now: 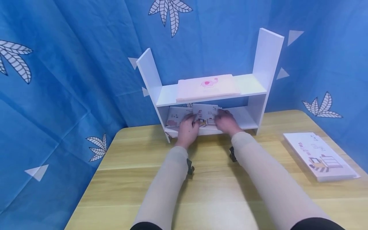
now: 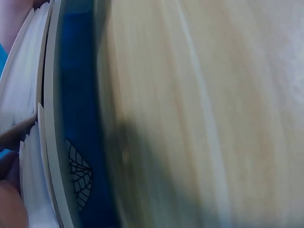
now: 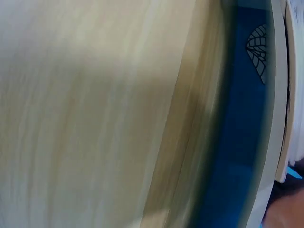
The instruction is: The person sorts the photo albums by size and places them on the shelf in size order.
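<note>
A small white two-tier shelf (image 1: 268, 60) stands on the table, and both hands reach into its lower tier. There, a white book with printed drawings (image 1: 207, 112) lies between them. My left hand (image 1: 188, 131) grips its left edge, while my right hand (image 1: 227, 122) holds the right edge. Just left of it, partly behind the left hand, is another book (image 1: 176, 115) in the same tier. Page edges of the two books (image 2: 21, 80) show in the left wrist view. In the right wrist view, only part of the right hand (image 3: 287, 211) appears beside the pages.
On the upper tier lies a pale pink book with an elephant picture (image 1: 207, 86). Another white book or stack (image 1: 319, 156) rests at the right side of the wooden table (image 1: 138, 159). Blue patterned cloth (image 1: 86, 48) hangs behind the shelf and at both sides.
</note>
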Demonstrator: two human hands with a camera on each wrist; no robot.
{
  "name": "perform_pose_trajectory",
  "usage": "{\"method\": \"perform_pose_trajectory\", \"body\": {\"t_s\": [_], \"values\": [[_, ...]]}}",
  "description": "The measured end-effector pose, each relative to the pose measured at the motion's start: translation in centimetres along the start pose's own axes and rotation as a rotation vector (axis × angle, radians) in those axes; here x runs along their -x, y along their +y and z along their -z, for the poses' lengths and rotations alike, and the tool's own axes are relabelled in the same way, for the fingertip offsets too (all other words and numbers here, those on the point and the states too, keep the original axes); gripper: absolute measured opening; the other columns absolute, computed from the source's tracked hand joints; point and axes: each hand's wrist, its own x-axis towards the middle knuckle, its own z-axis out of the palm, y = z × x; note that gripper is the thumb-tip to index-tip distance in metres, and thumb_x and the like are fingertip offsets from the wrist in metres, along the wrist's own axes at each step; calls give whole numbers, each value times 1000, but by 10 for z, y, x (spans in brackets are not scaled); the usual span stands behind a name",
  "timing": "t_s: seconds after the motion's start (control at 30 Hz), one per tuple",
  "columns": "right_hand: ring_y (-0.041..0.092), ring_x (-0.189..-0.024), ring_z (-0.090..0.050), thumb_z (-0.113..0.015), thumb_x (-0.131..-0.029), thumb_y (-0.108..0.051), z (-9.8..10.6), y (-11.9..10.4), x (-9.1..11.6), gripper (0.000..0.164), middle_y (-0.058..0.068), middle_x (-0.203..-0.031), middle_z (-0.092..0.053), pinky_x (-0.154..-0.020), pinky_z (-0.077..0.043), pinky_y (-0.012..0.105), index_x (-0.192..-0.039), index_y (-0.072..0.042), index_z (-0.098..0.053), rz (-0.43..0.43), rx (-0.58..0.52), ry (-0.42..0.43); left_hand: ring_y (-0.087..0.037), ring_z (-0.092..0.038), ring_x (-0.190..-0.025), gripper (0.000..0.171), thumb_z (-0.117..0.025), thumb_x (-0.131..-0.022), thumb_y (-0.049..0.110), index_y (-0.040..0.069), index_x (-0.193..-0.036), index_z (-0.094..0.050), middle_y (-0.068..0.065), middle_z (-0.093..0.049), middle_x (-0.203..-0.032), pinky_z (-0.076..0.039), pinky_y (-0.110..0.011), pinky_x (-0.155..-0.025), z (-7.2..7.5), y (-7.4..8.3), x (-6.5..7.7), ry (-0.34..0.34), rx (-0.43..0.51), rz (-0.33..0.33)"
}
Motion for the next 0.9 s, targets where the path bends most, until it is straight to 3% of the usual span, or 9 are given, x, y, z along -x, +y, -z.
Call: {"method": "perform_pose_trajectory", "body": {"t_s": [0.2,0.3,0.43,0.57,0.7,0.9], "values": [[38,-107,-54,-38,-107,-26,8,1,-1,48,23,-125,-54,-98,-44,53,-145,1,-46,36,-30,-34,-22,-42,-140,42,-52,-103,33,14,-139,-61,-4,-48,-152,-30,-39,-118,0,-2,7,6,-59,-72],[40,-120,-50,-39,-107,-27,9,2,0,51,25,-136,-51,-106,-38,56,-149,2,-43,41,-29,-39,-23,-42,-139,40,-53,-103,33,12,-136,-63,-4,-49,-151,-29,-38,-119,0,0,10,16,-84,-93],[42,-143,-30,-41,-106,-29,9,5,5,57,24,-156,-34,-119,-22,57,-154,2,-38,22,-8,8,-25,-41,-141,41,-53,-104,33,11,-137,-62,-6,-50,-151,-24,-40,-121,0,2,15,21,-93,-124],[42,-144,-29,-45,-105,-30,11,8,9,55,23,-158,-31,-118,-23,57,-152,-1,-43,15,-44,55,-29,-40,-141,43,-53,-103,31,10,-140,-60,-9,-50,-150,-19,-46,-122,1,6,19,29,-54,-147],[44,-141,-33,-49,-104,-32,15,8,17,57,24,-156,-33,-116,-26,60,-153,-4,-42,32,-73,63,-30,-42,-139,42,-54,-102,28,9,-140,-60,-10,-52,-148,-22,-48,-121,4,10,25,60,-3,-161],[45,-140,-35,-50,-103,-30,25,12,34,58,25,-154,-37,-116,-26,61,-153,-2,-41,73,6,62,-29,-40,-140,45,-57,-101,25,6,-142,-57,-10,-51,-149,-28,-46,-119,6,25,38,95,98,-135]]}}
